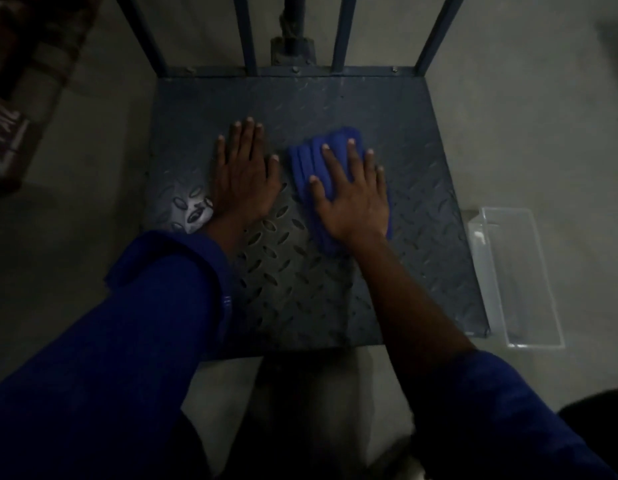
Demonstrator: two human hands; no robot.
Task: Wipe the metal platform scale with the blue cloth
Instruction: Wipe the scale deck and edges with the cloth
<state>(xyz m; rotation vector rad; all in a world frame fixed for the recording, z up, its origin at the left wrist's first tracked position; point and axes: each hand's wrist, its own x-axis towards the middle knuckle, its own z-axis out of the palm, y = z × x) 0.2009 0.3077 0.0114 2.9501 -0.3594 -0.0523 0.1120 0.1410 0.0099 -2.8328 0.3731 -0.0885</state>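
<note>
Desk: Sleeves at the bottom edge. Whose, and doing what?

Photographer: A person in blue sleeves (144, 323) leans over the metal platform scale (428, 174), which stands on a grey floor (75, 209). Both forearms reach away from the camera across the tread-plate deck.

Desk: Which hand has the cloth?

Photographer: The right hand (352, 202). It lies flat on the folded blue cloth (305, 161) near the middle of the deck, fingers (335, 164) straight and spread, pressing down, not curled round it. The left hand (243, 178) is just beside the cloth, palm down on bare metal, fingers straight too, holding nothing. It looks like a brace.

Desk: How does the cloth lie?

Photographer: Its long axis runs away from the person, roughly in line with the right fingers. The folds stick out past the fingertips at the far end and past the thumb on the left.

Desk: So where does the stroke go?

Photographer: My guess is forward or to the right. The left hand blocks the way left, and bare plate lies open on the other two sides. How much is already clean cannot be told in this light.

Desk: Beyond that?

Photographer: A clear plastic tray (518, 271) sits on the floor against the scale's right edge. Dark upright bars (247, 32) rise from the far edge.
</note>
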